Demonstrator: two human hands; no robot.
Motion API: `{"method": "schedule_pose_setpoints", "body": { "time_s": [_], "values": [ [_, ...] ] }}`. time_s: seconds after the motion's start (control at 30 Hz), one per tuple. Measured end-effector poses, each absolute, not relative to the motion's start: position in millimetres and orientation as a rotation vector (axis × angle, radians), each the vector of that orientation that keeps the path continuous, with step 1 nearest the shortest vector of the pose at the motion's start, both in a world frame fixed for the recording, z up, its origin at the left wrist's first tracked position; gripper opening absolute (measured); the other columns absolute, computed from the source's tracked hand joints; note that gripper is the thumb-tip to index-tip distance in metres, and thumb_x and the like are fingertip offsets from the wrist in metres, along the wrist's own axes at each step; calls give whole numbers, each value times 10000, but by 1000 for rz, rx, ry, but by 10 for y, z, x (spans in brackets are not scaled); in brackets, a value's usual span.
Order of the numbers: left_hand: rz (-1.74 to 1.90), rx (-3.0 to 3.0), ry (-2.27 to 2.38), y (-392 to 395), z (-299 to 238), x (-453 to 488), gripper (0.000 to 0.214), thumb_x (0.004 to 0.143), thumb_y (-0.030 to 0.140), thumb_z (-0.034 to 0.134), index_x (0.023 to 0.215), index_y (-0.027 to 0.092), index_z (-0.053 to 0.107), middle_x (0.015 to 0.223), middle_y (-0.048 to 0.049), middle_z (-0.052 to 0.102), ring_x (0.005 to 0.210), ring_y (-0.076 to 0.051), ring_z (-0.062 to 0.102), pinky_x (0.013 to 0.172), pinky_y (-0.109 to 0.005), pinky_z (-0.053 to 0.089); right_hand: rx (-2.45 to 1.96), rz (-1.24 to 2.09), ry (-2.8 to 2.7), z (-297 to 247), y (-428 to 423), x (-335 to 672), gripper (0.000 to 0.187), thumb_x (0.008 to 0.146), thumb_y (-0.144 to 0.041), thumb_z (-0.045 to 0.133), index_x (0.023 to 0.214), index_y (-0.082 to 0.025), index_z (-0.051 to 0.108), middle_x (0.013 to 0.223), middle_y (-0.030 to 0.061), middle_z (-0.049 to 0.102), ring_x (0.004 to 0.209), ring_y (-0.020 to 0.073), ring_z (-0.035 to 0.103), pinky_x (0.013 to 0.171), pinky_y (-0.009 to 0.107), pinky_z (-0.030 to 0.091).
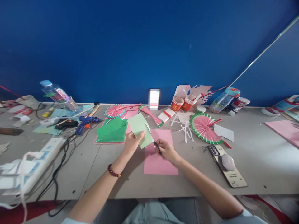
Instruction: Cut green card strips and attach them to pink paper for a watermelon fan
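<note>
My left hand [132,143] pinches a pale green sheet of paper [140,129] and holds it up above the grey table [81,174]. A red bead bracelet [114,172] circles that wrist. My right hand [166,150] is closed on a thin dark tool, likely scissors [157,147], whose tip meets the lower right edge of the green sheet. Under both hands a pink sheet [158,161] lies flat on the table.
A stack of green paper [112,132] lies left of the hands. Watermelon paper fans [202,127] [114,111], paper cups [183,103], white strips, a blue glue gun [85,123], a power strip [35,163] with cables, bottles [58,94] and a phone [226,165] surround the work spot.
</note>
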State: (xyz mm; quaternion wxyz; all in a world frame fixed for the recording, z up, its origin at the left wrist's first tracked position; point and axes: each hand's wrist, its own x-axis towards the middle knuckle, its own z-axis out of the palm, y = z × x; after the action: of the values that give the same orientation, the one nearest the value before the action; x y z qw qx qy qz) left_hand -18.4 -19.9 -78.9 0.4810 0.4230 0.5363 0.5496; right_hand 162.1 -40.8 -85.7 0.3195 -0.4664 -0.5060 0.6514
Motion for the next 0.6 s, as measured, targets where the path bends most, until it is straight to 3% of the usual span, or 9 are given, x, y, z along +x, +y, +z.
{"method": "schedule_pose_setpoints", "body": {
  "time_s": [0.13,0.37,0.6],
  "values": [
    [1346,1085,1349,-189,-804,-209,341,661,455,734,737,124,705,653,-36,681,588,-148,601,562,-248,459,-1226,1701,-1339,-839,-407,1613,311,748,-434,657,714,-205,449,500,-87,473,380,39,312,326,172,217],
    [1527,1006,1427,-153,-754,-237,378,687,454,708,895,138,717,872,-87,730,844,-224,664,744,-306,507,-1230,1722,-1354,-918,-403,1617,295,732,-420,669,715,-204,470,514,-80,476,412,51,348,321,165,243],
    [1491,1009,1416,-166,-741,-217,392,693,482,701,839,119,715,833,-82,727,718,-189,646,654,-291,499,-1229,1743,-1370,-872,-416,1603,281,733,-412,657,720,-200,473,493,-80,477,402,54,355,305,159,270]
  ]
}}
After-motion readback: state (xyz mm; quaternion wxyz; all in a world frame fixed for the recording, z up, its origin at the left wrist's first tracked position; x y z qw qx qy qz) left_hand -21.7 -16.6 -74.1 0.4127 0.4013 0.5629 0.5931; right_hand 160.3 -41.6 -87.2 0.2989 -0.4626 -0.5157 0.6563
